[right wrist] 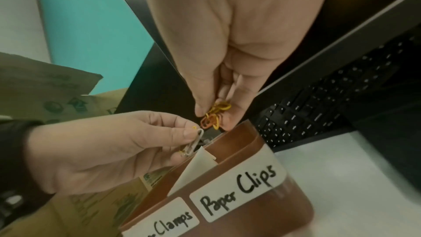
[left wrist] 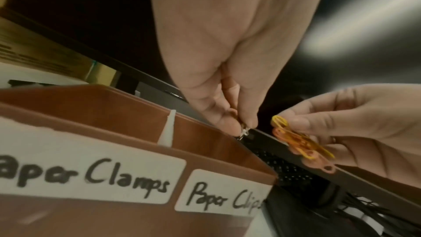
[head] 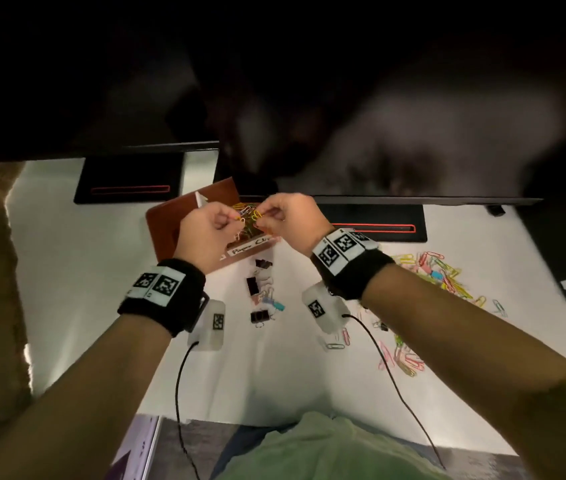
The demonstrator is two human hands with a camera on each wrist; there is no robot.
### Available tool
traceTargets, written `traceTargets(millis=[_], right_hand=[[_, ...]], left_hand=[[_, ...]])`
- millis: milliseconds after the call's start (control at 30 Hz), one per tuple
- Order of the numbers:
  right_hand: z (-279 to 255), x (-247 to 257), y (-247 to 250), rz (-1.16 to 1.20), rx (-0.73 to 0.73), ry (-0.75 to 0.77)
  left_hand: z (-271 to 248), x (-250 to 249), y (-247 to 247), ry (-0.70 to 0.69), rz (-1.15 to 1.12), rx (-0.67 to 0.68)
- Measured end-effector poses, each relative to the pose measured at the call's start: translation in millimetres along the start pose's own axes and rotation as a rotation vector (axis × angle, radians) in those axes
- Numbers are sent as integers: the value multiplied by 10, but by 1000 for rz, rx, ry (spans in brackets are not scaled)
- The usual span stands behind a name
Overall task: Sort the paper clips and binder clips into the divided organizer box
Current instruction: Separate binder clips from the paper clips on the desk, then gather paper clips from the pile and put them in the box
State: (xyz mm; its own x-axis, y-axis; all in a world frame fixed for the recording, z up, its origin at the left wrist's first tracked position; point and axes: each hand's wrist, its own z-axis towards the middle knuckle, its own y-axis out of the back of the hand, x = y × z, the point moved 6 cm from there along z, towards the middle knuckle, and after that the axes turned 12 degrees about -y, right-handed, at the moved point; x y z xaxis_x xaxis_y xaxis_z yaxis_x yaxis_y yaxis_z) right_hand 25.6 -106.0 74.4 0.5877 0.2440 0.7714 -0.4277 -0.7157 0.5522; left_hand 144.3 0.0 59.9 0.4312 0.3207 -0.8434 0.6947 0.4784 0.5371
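The left hand (head: 205, 230) is pinching a silver paper clip (right wrist: 193, 143) between thumb and forefinger, the other fingers (right wrist: 159, 120) curling loosely behind. The clip's long axis is running slantwise, its upper end at the fingertips and its lower end hanging down toward the white divider (right wrist: 193, 168) of the organizer box (right wrist: 239, 150); a bit of yellow wire is showing at each end of it, though whether that is a second clip cannot be told. The right hand (head: 288, 220) is holding a tangled bunch of yellow and orange clips (right wrist: 214, 114) in its closed fingertips, thumb against forefinger, the bunch dangling just below them. In the left wrist view the bunch (left wrist: 300, 143) is slanting down and away from the right fingertips.

Both sets of fingers are hovering close together, apart but nearly meeting, directly above the brown box, over its right compartment, where more yellow clips are lying. On the box's front wall two white labels are reading, in black handwriting, "Paper Clamps" (left wrist: 91, 174) on the left and "Paper Clips" (right wrist: 239, 192) on the right.

Nearer the person than the fingers, black binder clips (head: 257, 289) are lying on the white table (head: 101, 271), and a scatter of coloured paper clips (head: 437, 275) is spreading well off to the right of the right hand. Beyond the right fingers, a black keyboard (right wrist: 318, 105) is sitting under a monitor edge.
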Motion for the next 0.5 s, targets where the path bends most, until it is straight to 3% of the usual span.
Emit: traceTargets(millis=[133,300,400,500], right_hand=[[183,38,-220,-85,41,-101],[-46,-82,-98,-33,34,-6],[-318,-372,108,-61,-48,37],[-621,-846,277,-110,-46,-59]], left_hand=[[43,167,-35,19,117,118],[-152,-76,-51,-182,139,105],[-377,-240,-287,-265,89,171],[-553,-246,-705,-226,48,300]])
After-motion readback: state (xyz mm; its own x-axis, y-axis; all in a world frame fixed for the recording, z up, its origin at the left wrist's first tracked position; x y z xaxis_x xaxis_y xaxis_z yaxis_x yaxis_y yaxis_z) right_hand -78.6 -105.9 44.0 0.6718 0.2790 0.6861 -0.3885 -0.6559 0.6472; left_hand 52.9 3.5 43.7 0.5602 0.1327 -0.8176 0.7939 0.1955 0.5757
